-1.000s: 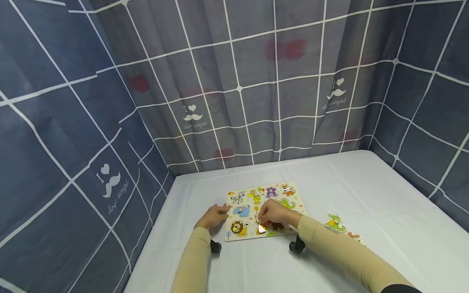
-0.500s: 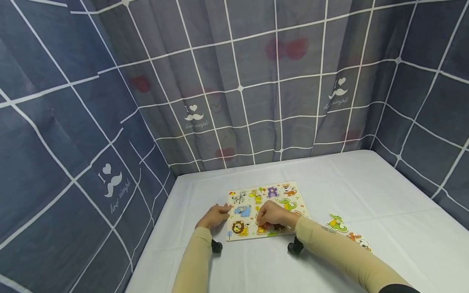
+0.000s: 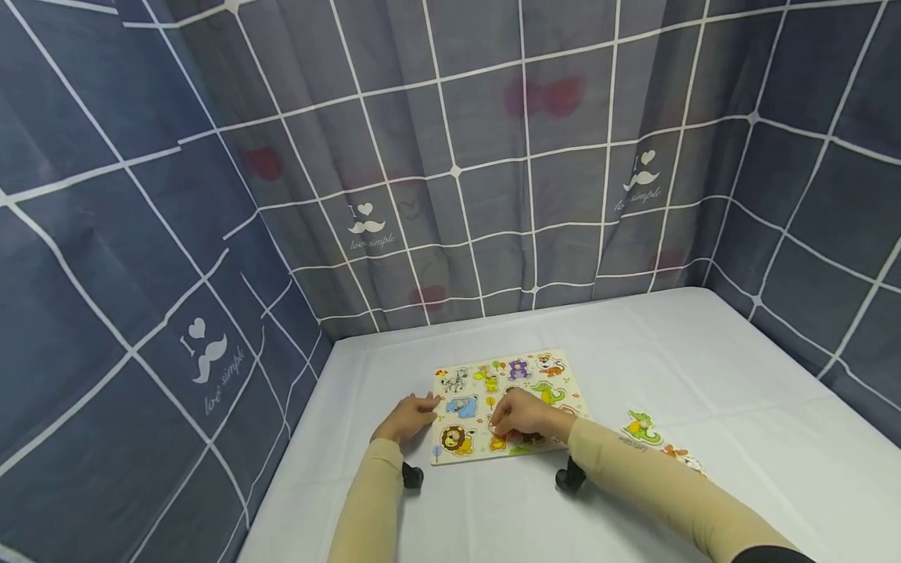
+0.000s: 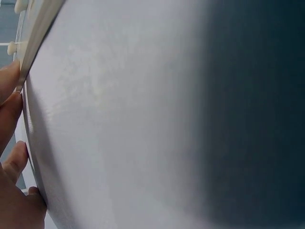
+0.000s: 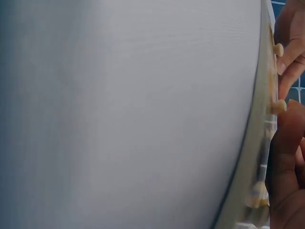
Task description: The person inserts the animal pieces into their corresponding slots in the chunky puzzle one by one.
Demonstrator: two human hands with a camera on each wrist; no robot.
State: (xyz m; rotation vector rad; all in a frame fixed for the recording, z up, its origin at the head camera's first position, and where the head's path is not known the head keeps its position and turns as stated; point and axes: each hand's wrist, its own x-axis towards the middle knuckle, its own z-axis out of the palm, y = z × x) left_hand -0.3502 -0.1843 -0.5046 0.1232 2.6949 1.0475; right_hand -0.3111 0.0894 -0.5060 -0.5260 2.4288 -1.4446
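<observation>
An animal peg puzzle board (image 3: pixel 479 457) lies on the white table. My left hand (image 3: pixel 407 417) rests at its left side, fingers extended and touching the edge, as the left wrist view also shows with the board's rim (image 4: pixel 37 36). Over the lower middle of the board, my right hand (image 3: pixel 524 410) pinches an orange animal puzzle piece (image 3: pixel 497 444), partly hidden beneath the fingers. From the side, the right wrist view has a fingertip against a wooden knob (image 5: pixel 279 106). Lion (image 3: pixel 457 439), elephant (image 3: pixel 462 406) and zebra (image 3: pixel 454 381) pictures show nearby.
Right of the board, a loose crocodile piece (image 3: pixel 642 428) lies on the table (image 3: pixel 633 344). Beside it is an orange and white piece (image 3: pixel 683 457), partly covered by the right sleeve (image 3: pixel 655 473). A grey checked curtain (image 3: pixel 493 195) surrounds the table.
The orange piece was tilted and glinting a second ago; it now lies flatter on the board under my right fingers. My left hand has stayed at the board's edge.
</observation>
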